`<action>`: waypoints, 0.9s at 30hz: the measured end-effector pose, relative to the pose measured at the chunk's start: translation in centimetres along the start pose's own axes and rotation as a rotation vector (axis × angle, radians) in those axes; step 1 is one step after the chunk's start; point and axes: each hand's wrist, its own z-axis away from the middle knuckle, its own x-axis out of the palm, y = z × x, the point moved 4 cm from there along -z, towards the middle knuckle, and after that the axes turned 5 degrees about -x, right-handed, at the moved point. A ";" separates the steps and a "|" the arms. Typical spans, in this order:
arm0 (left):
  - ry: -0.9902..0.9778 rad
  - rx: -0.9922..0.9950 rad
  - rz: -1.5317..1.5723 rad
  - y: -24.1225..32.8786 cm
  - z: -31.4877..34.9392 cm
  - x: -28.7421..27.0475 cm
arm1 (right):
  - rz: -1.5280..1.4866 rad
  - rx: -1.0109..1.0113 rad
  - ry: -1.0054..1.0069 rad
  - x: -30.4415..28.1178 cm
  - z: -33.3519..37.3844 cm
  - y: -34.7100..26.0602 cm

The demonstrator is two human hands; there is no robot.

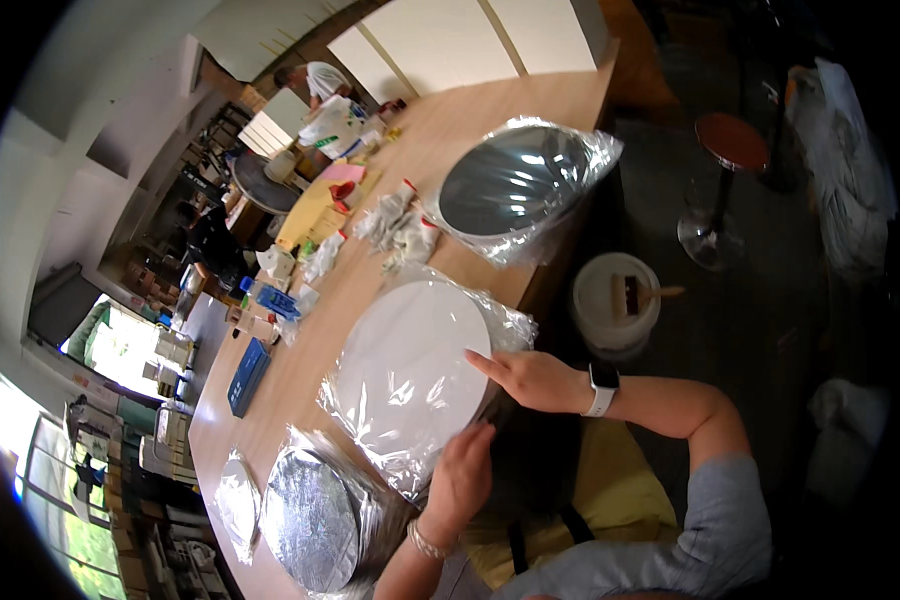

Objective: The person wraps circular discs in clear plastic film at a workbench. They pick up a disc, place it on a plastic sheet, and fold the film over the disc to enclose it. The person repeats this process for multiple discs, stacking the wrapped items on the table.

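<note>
A round white disc (415, 365) in clear, crinkled plastic film lies at the near edge of the table. My left hand (460, 478) is at its lower right rim, with the fingers curled at the edge of the film. My right hand (530, 380) comes in from the right, its index finger stretched out onto the disc's right rim and the other fingers partly hidden. Beside my left arm stands a stack of film-wrapped silvery discs (313, 520). Farther along the table lies a large dark, shiny disc (515, 180), also under clear film.
A smaller wrapped disc (238, 505) and a blue box (250, 378) lie to the left. White gloves (400, 228) and bottles sit mid-table. On the floor at right are a white bucket (615, 305) with a brush across it and a stool (730, 142). Two people work farther back.
</note>
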 end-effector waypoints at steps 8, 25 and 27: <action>0.015 -0.172 -0.318 -3.1 -4.4 2.6 | -0.120 0.006 0.189 1.2 1.1 1.6; 0.009 -0.194 -0.259 -4.5 -5.3 2.2 | -0.211 0.054 0.171 1.2 1.4 3.2; -0.011 -0.187 -0.270 -4.3 -5.4 2.0 | -0.242 0.068 0.158 1.1 1.5 3.3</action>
